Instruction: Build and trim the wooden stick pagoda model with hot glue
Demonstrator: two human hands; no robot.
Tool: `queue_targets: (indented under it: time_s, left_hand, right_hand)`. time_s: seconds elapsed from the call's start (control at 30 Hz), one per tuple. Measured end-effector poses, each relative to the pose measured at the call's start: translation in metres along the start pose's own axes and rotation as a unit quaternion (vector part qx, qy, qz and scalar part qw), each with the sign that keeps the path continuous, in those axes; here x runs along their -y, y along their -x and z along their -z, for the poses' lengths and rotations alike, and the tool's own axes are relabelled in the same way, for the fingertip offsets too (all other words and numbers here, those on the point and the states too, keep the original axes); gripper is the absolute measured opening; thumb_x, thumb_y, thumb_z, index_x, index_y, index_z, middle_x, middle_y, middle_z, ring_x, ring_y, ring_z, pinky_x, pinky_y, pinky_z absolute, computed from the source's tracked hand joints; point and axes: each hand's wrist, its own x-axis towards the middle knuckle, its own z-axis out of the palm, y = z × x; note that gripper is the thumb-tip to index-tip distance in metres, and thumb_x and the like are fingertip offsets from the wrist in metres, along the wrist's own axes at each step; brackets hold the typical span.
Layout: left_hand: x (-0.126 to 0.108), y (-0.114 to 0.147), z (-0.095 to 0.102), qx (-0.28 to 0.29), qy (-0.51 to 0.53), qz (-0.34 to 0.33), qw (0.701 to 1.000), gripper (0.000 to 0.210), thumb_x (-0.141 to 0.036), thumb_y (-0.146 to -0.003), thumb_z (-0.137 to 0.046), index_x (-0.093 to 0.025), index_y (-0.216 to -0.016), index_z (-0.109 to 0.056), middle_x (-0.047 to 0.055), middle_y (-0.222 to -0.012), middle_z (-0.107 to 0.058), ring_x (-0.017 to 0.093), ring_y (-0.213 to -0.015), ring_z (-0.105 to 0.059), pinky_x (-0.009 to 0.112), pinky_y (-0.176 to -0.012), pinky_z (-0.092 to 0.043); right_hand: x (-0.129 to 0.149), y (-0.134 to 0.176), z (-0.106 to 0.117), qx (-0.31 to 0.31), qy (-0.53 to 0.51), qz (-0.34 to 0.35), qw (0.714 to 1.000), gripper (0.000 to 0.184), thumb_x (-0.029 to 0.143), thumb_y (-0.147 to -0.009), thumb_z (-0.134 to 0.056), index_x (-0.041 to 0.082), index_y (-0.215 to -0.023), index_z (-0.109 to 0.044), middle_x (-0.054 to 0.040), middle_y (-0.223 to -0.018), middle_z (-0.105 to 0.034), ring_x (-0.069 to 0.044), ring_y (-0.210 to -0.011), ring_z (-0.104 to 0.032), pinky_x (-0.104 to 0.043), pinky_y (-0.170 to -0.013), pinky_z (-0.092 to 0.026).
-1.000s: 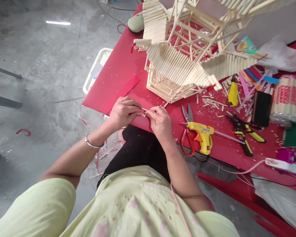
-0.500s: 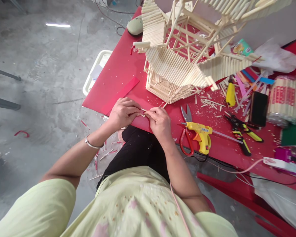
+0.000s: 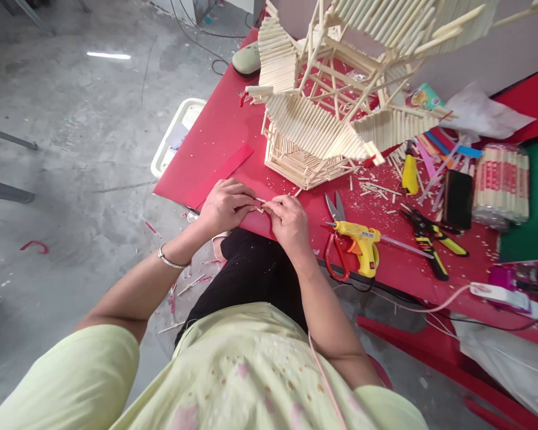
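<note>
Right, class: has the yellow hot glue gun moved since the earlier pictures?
No. Judged against the near edge of the red table, the yellow hot glue gun keeps its place, still pointing across the scissors; only the view shifts.

"What's the shirt (image 3: pixel 246 382) like?"

"Pale yellow-green, softly creased. Small brown-orange dots scatter across its front, a whitish mottled area sits among them, and blurry pinkish patches show toward the near edge."

"And the sleeves?"

"Short and loose, in the same colour. The left sleeve (image 3: pixel 85 373) shows broadly; only part of the right sleeve (image 3: pixel 388 409) is in view."

"Anything at the wrists?"

"A slim, silvery-white bracelet (image 3: pixel 173 263) rings the left one. The left hand (image 3: pixel 226 206) and right hand (image 3: pixel 290 222) are bare."

"Below the shirt?"

"Black bottoms (image 3: pixel 255 275). A thin pink cord (image 3: pixel 325 376) runs along the shirt's right side to the near edge."
</note>
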Motion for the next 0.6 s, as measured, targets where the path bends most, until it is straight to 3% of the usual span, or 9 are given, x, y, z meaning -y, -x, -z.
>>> queue_targets:
  time_s: [0.6]
  left_hand:
    - [-0.0014,0.0013,-0.0005,-0.013,-0.032,-0.019,0.999,0.021,-0.035,-0.1,-0.067,-0.026,-0.088,-0.081,0.005,-0.105,-0.082,0.023,-0.095,-0.071,0.042,-0.082,-0.048]
  right_hand:
    - [-0.002,0.0006,-0.0008,0.003,0.003,0.006,1.0,0.024,0.025,-0.105,-0.058,0.027,-0.108,-0.082,-0.0068,-0.102,-0.073,-0.022,-0.099,-0.062,-0.036,-0.094,-0.053]
